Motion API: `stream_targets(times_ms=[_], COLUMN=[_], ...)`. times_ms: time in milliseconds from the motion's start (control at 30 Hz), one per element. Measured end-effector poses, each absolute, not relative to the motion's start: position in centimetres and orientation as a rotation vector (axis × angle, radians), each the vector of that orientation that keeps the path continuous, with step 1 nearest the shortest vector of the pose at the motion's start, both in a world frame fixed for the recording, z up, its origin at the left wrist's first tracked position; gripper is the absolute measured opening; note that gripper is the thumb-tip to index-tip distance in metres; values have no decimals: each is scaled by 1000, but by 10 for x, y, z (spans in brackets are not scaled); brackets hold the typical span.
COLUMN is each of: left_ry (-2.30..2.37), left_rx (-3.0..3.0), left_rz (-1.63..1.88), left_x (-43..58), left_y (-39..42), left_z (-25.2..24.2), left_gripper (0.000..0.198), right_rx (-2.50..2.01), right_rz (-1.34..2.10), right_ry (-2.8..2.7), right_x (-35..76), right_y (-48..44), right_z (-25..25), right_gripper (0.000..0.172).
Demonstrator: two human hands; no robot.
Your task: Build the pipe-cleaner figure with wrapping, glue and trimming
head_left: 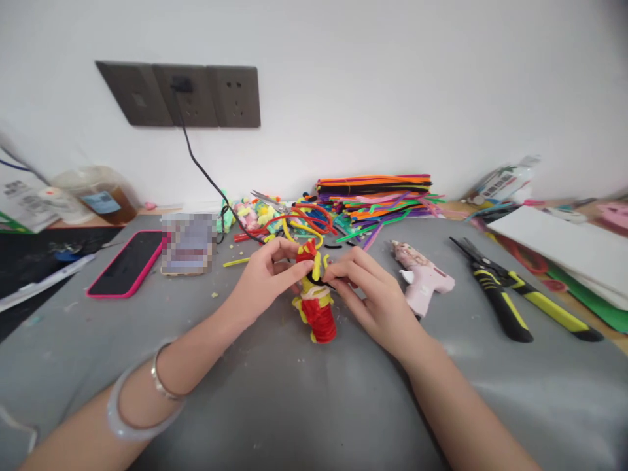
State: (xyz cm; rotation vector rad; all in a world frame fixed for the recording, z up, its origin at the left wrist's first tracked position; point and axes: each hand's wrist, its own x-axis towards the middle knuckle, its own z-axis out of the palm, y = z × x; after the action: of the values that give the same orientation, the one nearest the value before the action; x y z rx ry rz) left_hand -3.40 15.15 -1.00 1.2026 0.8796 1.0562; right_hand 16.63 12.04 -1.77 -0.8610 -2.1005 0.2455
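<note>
A small figure made of red and yellow pipe cleaners (318,322) stands over the grey mat in front of me. My left hand (275,275) is closed around the upper left side of the figure, thumb across its front. On the other side, the fingertips of my right hand (366,288) pinch together close to the figure's upper part. A thin black pipe cleaner (318,281) crosses the figure there and runs to my right fingers. Short yellow pieces stick up between the two hands. My fingers partly hide the figure's top.
Behind the hands lie a bundle of coloured pipe cleaners (375,190), scissors (269,199) and loose scraps. A pink glue gun (422,278) and black-yellow pliers (495,288) lie to the right. A pink-cased phone (128,265) is left. A black cable (196,162) hangs from the wall socket (230,98).
</note>
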Motion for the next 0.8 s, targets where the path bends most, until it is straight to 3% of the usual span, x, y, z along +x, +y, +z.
stream_targets(times_ms=[467, 800], left_ry=[766, 783], left_rx=[1206, 1237], left_rz=[1004, 1002], left_x=[-39, -40], left_y=[154, 154], left_z=[-17, -19], left_gripper=[34, 34], right_rx=[-897, -855], right_rz=[43, 109], right_ry=[-2161, -2080], right_x=[168, 165], right_y=[118, 116], right_z=[-17, -20], right_gripper=[12, 15])
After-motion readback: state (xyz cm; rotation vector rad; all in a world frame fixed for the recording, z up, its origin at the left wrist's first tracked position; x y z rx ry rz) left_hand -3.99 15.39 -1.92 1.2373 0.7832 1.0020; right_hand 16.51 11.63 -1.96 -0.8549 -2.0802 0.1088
